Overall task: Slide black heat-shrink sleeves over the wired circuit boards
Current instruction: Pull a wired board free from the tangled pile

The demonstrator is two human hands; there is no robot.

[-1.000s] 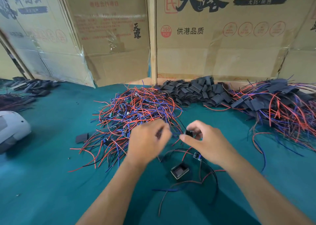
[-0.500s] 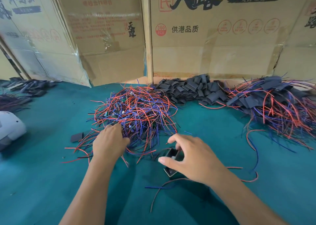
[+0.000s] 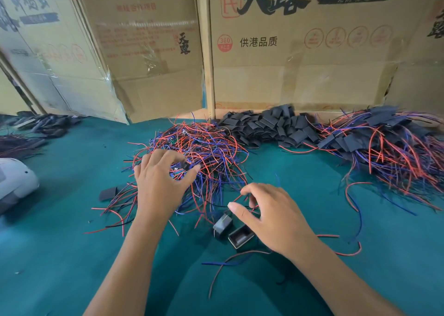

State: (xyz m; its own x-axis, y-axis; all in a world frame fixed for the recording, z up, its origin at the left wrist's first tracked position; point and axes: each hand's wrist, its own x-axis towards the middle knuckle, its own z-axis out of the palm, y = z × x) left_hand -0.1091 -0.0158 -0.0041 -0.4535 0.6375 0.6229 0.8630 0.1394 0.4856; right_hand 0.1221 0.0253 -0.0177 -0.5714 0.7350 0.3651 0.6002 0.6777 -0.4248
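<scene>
Teal cloth-covered counter [image 3: 72,255], cardboard cartons [image 3: 300,75] standing along its far edge.

Left hand [image 3: 159,183] over the near side of the tangled pile of red, blue and black wired circuit boards [image 3: 204,152]. Fingers spread and bent down into the wires; thumb and forefinger close on a small dark part near the pile's middle. Whether it is firmly pinched, cannot tell.

Right hand [image 3: 271,212] hovers just above two short black heat-shrink sleeves, fingers loosely curved, holding nothing. A red wire passes under its fingertips.

Nearer sleeve [image 3: 241,236]: lies flat on the counter, long axis running from near-left to far-right, its open rectangular mouth facing near-left, toward the viewer. Second sleeve [image 3: 222,224]: just left of it and touching or nearly so, tilted up on one end, long axis more upright. Loose red and blue wires [image 3: 223,262] trail toward the near edge.

Heap of flattened black sleeves [image 3: 271,128] by the cartons, far centre. To its right, a pile of sleeved boards with wires [image 3: 384,147]. One stray flat sleeve [image 3: 108,193] left of the wire pile. White rounded device [image 3: 14,181] at the left edge.
</scene>
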